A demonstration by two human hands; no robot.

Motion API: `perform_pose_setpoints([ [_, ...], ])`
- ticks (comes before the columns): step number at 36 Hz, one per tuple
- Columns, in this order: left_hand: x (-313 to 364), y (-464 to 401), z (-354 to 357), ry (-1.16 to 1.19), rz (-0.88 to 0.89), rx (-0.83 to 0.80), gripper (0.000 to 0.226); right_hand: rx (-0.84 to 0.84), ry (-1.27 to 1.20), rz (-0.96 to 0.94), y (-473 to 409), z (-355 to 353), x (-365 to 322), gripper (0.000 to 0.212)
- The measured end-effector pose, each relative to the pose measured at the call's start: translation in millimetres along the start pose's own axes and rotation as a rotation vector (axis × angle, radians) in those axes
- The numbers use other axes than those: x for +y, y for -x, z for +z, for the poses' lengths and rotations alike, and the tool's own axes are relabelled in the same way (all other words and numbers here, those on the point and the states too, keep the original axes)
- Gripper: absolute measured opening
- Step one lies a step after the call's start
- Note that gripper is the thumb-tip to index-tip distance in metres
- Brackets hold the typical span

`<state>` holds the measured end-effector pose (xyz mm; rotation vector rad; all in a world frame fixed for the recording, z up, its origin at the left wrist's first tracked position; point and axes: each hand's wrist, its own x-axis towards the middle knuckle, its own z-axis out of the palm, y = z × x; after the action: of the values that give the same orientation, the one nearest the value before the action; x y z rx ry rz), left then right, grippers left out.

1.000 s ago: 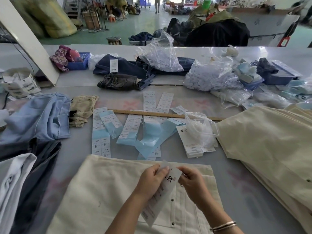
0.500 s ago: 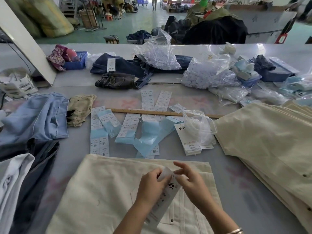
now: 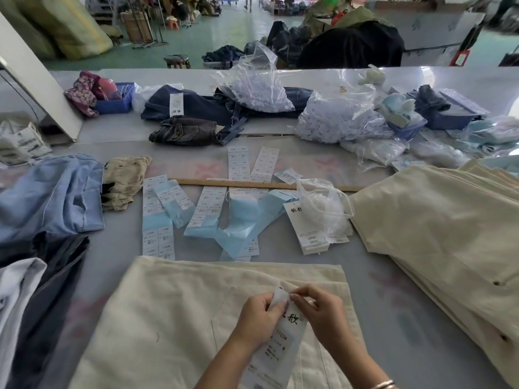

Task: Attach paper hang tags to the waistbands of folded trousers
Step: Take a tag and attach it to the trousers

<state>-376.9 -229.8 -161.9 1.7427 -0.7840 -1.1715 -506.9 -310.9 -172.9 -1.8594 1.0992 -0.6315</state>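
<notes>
Head view: at the lower centre of the frame, the left hand (image 3: pixel 259 315) grips a long white hang tag (image 3: pixel 276 349) along its left edge, fingers curled round it. The right hand (image 3: pixel 323 311) pinches the tag's top end with thumb and fingertips. Both hands and tag sit over cream folded trousers (image 3: pixel 174 318) lying on the grey table (image 3: pixel 393 313). A stack of cream trousers (image 3: pixel 438 234) fills the right side. Strips of printed labels (image 3: pixel 157 214), a pile of spare tags (image 3: pixel 307 231) and a wooden ruler (image 3: pixel 238 183) lie mid-frame.
</notes>
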Motion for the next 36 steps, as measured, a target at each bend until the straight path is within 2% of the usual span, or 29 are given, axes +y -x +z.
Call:
perform_pose_setpoints([
  [5, -9.3, -5.7, 11.1, 0.007, -0.047, -0.038, 0.021, 0.137, -0.087, 0.045, -4.6, -8.0, 3.4, 0.021],
  [7, -14.4, -8.0, 18.0, 0.022, -0.067, -0.063, 0.017, 0.16, -0.27, 0.164, -8.9, -13.4, 0.4, 0.015],
  [11, -24.4, -14.4, 37.1, 0.035, -0.115, -0.117, 0.015, 0.065, -0.672, 0.405, -12.4, -23.2, 2.5, 0.015],
  [14, -30.6, -23.9, 48.7, -0.087, -0.085, -0.167, 0.011, 0.073, -0.786, 0.488, -14.0, -30.0, 14.4, 0.014],
  [17, -30.9, -40.6, 50.7, -0.339, -0.004, -0.045, 0.024, 0.101, -0.801, 0.587, -15.7, -34.4, 28.1, 0.016],
  [20, -24.8, -57.6, 51.4, -0.535, 0.133, 0.065, 0.025, 0.078, -0.826, 0.685, -16.5, -34.3, 42.4, 0.02],
  [23, -18.8, -72.3, 56.9, -0.709, 0.22, 0.063, 0.024, 0.046, -0.749, 0.683, -15.9, -32.6, 50.6, 0.022],
  [27, -15.8, -84.0, 68.3, -0.924, 0.269, 0.004, 0.028, 0.012, -0.623, 0.668, -11.9, -30.6, 55.1, 0.012],
  [32, -14.3, -93.6, 71.4, -0.932, 0.304, 0.039, 0.019, -0.036, -0.492, 0.689, -5.9, -24.8, 58.5, 0.011],
  [36, -11.9, -98.8, 66.5, -0.648, 0.133, -0.005, 0.012, -0.046, -0.406, 0.699, -6.8, -16.1, 56.7, 0.018],
])
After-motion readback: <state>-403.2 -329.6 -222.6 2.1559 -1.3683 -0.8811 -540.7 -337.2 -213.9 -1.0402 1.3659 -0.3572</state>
